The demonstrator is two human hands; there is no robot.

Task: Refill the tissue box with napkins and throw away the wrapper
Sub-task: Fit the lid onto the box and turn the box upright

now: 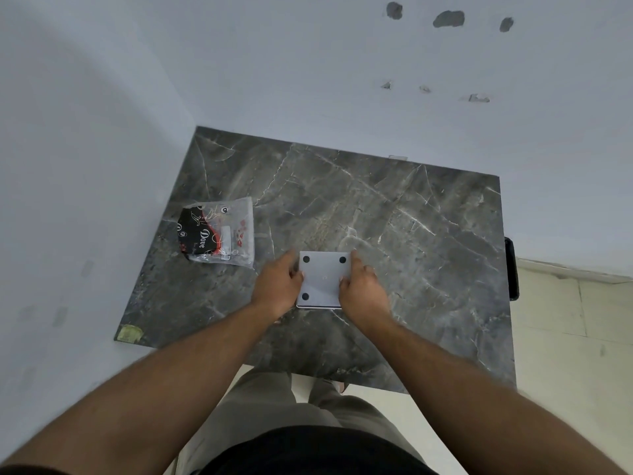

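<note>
Fingers: left hand point(278, 287) clasped on the left edge of the tissue box point(324, 280), right hand point(362, 289) clasped on its right edge, thumb tip over the top face; both gripping the box between them.

Tissue box: pale, square, turned underside up, three dark round feet visible, fourth hidden under the right hand; near the front middle of the table point(428, 234), whether resting on it or just lifted cannot be told. Contents not visible.

Wrapper point(219, 233): clear plastic with black and red print, lying flat to the left of the box, apart from it, looking emptied.

Table: dark veined marble, set against a pale wall point(308, 63).

Risks, as judged: base panel slipping loose under uneven side pressure, spilling napkins; box sliding on smooth stone toward the near edge; light wrapper forgotten or brushed off the left side.
</note>
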